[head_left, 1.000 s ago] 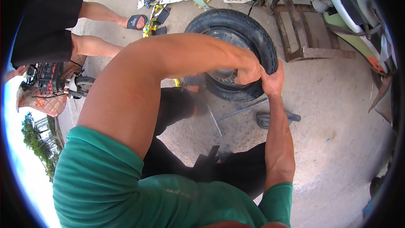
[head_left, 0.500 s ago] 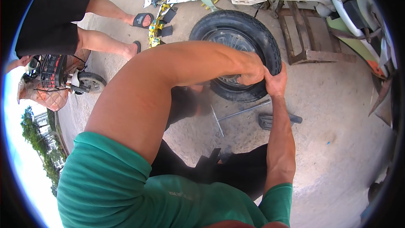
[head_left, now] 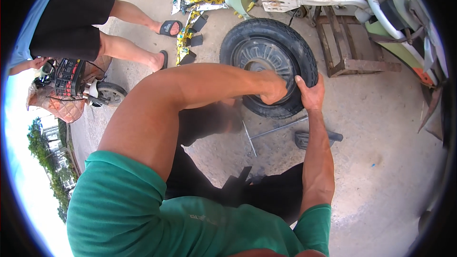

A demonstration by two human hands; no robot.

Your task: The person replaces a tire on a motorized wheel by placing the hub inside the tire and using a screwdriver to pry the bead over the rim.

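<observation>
A black motor-scooter tire (head_left: 245,31) with a grey rim (head_left: 252,52) leans tilted in front of me. My right hand (head_left: 312,94) grips the tire's right edge, its thumb on the near sidewall and its fingers wrapped behind the tread. My left hand (head_left: 274,89) reaches across into the wheel's face, closed against the lower right part of the rim. Its fingertips are hidden, so whatever it holds does not show. Below the wheel a thin metal T-handle bar (head_left: 281,127) lies on the concrete.
Right of the bar lies a dark, flat tool with a handle (head_left: 304,139). A wooden stand (head_left: 352,64) is beneath a pale green scooter (head_left: 328,1). Yellow patterned wrapping (head_left: 202,2) lies beyond the tire. At left stands a person in black shorts (head_left: 71,21), near a small-wheeled scooter (head_left: 110,93).
My left hand has moved down and left on the rim, away from my right hand. My right hand stays on the tire's edge. The whole view has shifted slightly.
</observation>
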